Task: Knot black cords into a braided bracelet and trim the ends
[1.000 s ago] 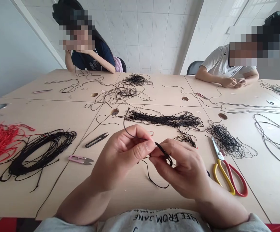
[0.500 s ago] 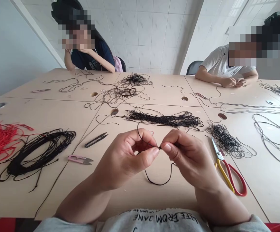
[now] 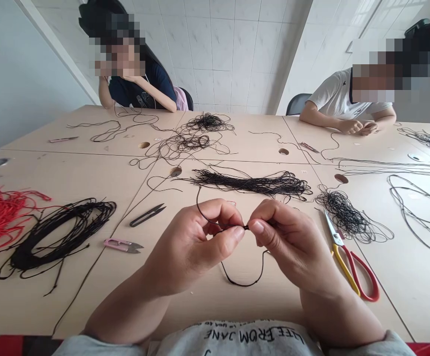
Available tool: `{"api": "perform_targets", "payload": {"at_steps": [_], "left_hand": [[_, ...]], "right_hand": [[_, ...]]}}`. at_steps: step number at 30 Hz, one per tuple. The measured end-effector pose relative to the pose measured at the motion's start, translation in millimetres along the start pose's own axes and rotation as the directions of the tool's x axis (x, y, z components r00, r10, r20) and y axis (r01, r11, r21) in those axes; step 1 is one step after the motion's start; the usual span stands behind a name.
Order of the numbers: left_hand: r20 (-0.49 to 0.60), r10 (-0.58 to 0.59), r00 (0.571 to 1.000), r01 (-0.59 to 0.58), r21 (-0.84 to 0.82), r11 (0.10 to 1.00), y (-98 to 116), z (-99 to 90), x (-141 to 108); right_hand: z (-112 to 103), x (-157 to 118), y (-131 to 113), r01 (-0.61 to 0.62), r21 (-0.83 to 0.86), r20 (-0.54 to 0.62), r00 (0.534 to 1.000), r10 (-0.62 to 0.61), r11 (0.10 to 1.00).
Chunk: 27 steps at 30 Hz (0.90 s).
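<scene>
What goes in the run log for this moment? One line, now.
left hand: pinches black cord | right hand: pinches same cord | nearby: black thread snips, pink thread snips

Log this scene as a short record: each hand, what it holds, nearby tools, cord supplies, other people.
Left hand: pinches black cord
Right hand: pinches the same cord
Tools: black thread snips, pink thread snips, red-and-yellow-handled scissors
Supplies: red cord bundle, black cord coil
Others: person in white T-shirt, person in dark top
</scene>
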State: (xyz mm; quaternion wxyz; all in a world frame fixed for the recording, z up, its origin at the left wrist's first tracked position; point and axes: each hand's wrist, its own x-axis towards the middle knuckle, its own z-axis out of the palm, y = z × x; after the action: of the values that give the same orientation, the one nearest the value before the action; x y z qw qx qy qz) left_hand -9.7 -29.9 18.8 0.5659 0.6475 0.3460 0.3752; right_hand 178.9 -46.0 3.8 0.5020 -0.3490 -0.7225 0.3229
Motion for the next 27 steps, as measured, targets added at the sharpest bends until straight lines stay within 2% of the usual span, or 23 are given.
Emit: {"api": "perform_targets", "payload": {"at_steps": [4,8,11,14,16,19,23,27], "left_hand": [[0.012,0.005,1.000,-0.006,0.049,0.999,-4.2,0.8,0.7],[-0.023,0.088,0.996,-0.079,0.254,0.964,-6.9,3.9,3.3],[-0.053,0.122,0.991,-0.095,0.365,0.926,-5.3,6.6,5.0],[-0.032,0.059,0.998,-0.044,0.362,0.931,-4.7,8.6,4.0],[-0.019,0.007,1.000,-0.001,0.330,0.944,-5.2,9.6,2.5],[-0.003,-0.010,1.000,0.010,0.253,0.967,-5.2,11.4,1.2],[0.072,-0.032,0.997,0.022,0.131,0.991,-2.5,13.5,2.0],[0.100,-0.101,0.990,0.101,0.007,0.995,0.4,12.3,1.8]], "right_hand": [[-2.4,-1.1,0.3,0.065,-0.045,0.013,0.998,-0.064,0.997],[-0.9,-2.0,1.6,0.156,-0.100,0.053,0.987,-0.151,0.983],[-0.8,-1.4,3.1,0.151,-0.112,0.074,0.987,-0.143,0.982],[-2.0,0.5,5.7,0.101,-0.096,0.039,0.994,-0.097,0.990],[-1.7,2.3,8.0,0.035,-0.014,0.023,0.999,-0.035,0.999],[2.0,4.6,12.0,-0.091,0.250,0.055,0.995,0.080,0.964],[7.8,4.9,17.9,-0.203,0.500,0.083,0.979,0.187,0.842],[8.4,4.5,20.9,-0.369,0.633,0.227,0.929,0.292,0.681]]}}
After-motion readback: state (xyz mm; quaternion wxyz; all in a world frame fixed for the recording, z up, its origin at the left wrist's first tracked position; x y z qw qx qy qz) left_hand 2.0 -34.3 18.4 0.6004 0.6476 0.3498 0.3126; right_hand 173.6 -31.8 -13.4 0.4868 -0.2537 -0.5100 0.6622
